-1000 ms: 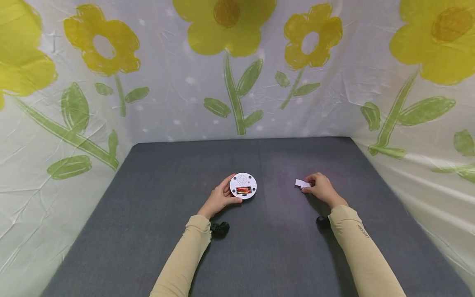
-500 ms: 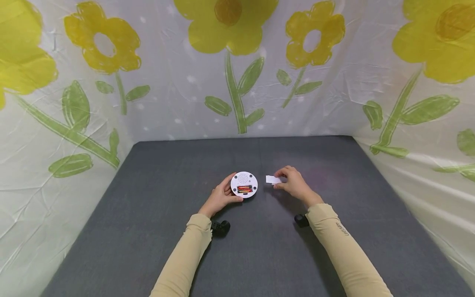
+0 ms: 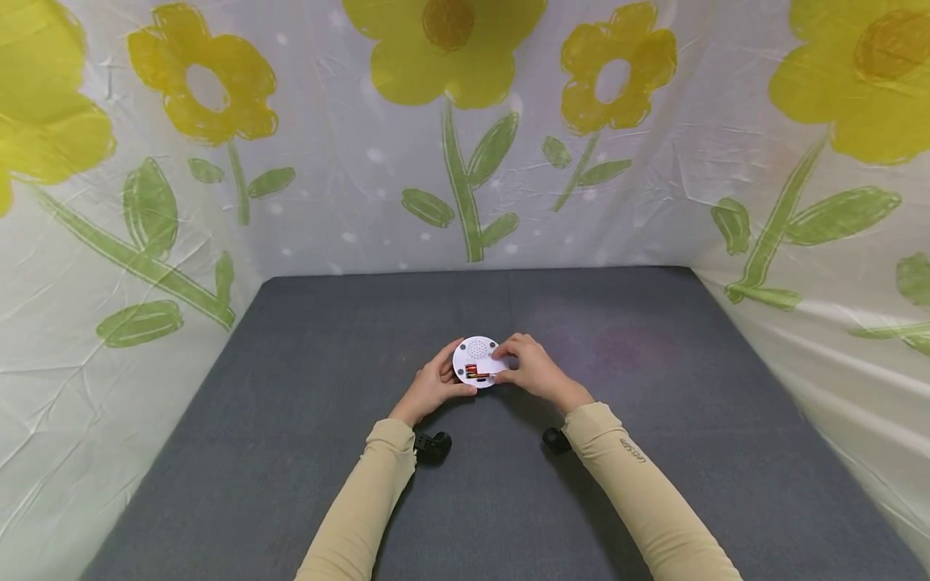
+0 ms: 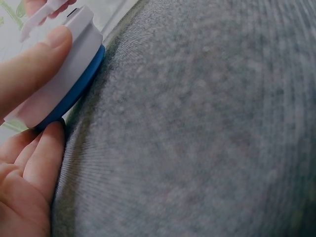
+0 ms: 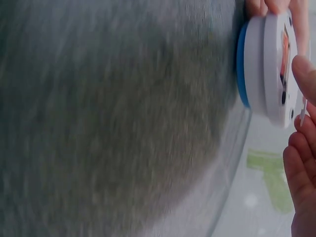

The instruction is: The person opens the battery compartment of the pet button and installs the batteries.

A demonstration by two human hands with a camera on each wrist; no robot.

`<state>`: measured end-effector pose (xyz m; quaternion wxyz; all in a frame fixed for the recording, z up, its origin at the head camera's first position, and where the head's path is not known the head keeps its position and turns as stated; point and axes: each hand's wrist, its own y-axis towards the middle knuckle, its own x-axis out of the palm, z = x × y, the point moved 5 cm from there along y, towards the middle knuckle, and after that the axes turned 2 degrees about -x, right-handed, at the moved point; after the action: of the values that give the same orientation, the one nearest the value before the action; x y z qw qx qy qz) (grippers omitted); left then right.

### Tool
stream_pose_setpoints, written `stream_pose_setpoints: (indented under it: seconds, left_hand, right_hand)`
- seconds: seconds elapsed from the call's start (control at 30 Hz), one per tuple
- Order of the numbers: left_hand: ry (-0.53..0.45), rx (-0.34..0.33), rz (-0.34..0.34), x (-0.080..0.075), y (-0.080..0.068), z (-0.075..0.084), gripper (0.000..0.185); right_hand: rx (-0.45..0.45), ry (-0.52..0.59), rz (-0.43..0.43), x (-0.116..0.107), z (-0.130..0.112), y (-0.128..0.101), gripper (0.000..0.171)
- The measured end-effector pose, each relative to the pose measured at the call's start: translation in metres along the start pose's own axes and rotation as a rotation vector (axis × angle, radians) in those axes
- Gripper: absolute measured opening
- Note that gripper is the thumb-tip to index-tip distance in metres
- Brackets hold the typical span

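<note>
Now, from the left, we see our left hand (image 3: 431, 386) curled around the left edge of a round white device (image 3: 475, 355) that lies face down on the grey mat (image 3: 291, 452). In the left wrist view the thumb (image 4: 29, 74) presses on the white rim while the fingers lie on the mat under the device's blue base (image 4: 81, 84). The open bay on the device's back shows red batteries (image 3: 472, 372). To the right, our right hand (image 3: 534, 369) pinches a small white cover (image 3: 496, 365) between thumb and fingers and holds it over that bay — whether it is seated we cannot tell. Both tan sleeves (image 3: 639, 500) reach in from below. Behind the mat hangs a white sheet with yellow flowers (image 3: 443, 48).
</note>
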<state>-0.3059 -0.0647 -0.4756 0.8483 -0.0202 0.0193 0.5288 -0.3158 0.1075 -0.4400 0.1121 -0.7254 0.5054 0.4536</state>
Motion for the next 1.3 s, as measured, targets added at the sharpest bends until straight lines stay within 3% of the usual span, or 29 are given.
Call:
stream_pose_setpoints:
  seconds: [0.2,0.43,0.63,0.77,1.0,1.3]
  left_hand:
    - [-0.029,0.020,-0.011,-0.002,0.004,-0.008,0.092]
    - [-0.025,0.051,0.016,-0.004,0.012,-0.025,0.093]
    - [-0.015,0.062,0.024,-0.006,0.014,-0.028,0.092]
    - [-0.027,0.072,0.015,-0.006,0.014,-0.028,0.092]
    - [-0.040,0.043,-0.026,-0.002,0.003,-0.006,0.090]
    - [-0.050,0.042,-0.022,-0.003,0.004,-0.007,0.092]
  right_hand:
    - [-0.052,-0.001,-0.005,0.009,-0.009,0.001,0.030]
    - [-0.161,-0.002,0.046,0.014,-0.007,0.000,0.027]
    - [-0.112,-0.074,0.020,0.016,-0.013,0.003,0.029]
    - [-0.082,-0.108,0.004,0.018,-0.013,0.003,0.029]
    - [-0.083,-0.085,0.009,0.018,-0.014,0.002,0.027]
    - [-0.077,-0.050,0.037,0.018,-0.014,0.001,0.023]
